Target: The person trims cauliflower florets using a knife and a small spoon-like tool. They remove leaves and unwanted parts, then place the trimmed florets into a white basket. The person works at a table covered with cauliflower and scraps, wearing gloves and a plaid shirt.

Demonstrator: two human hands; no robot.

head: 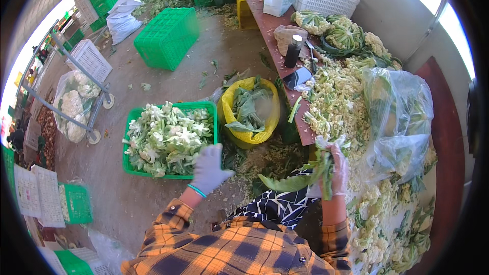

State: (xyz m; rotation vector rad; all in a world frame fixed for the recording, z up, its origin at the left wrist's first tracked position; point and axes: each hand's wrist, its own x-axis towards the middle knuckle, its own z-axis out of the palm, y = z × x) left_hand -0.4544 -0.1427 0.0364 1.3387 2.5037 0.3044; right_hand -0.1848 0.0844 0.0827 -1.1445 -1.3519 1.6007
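My left hand (211,170), in a pale grey glove with a teal band at the wrist, is spread beside the lower right rim of a green plastic crate (216,122). Cut cauliflower cores with leaf stubs (168,139) fill that crate. At the table's near corner my right hand (338,170), in a thin clear glove, is closed around a bunch of green cauliflower leaves (319,172). One long leaf of the bunch points left, above my patterned lap. A yellow woven sack (250,137) holding grey-green leaves stands between the crate and the table.
Cauliflower trimmings (336,99) cover much of the red tabletop (267,19). On it are a black bottle (293,51), a knife (312,49), a clear plastic bag of cauliflower (399,122) and whole heads. An upturned green crate (168,38) and a metal trolley (76,78) stand on the floor.
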